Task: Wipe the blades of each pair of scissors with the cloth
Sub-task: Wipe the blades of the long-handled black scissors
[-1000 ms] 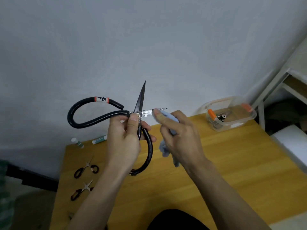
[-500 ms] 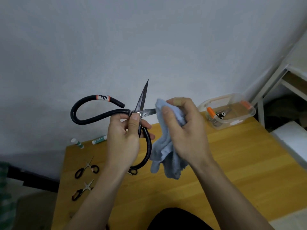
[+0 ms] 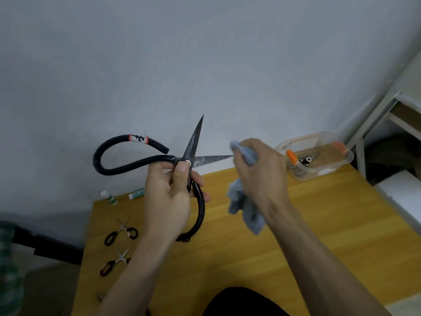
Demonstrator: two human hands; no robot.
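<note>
The left hand [image 3: 168, 197] grips the big scissors [image 3: 191, 156] at the pivot, thumb pressed on the rivet, fingers curled round the black handles, holding them up above the desk [image 3: 319, 224] with the blades spread wide: one points up at the wall, the other points right. The right hand [image 3: 262, 179] has slid out along that right-pointing blade since half a second ago; then it covered the blade near the pivot, now almost the whole blade is bare and the bunched cloth [image 3: 245, 207], pinched in its curled fingers, sits right at the tip. The rest of the cloth hangs below the hand. On the desk's left side lie two small scissors [image 3: 120, 232] [image 3: 115, 263], unmoved, and at the far right stands a clear box [image 3: 319, 156] with more tools inside.
</note>
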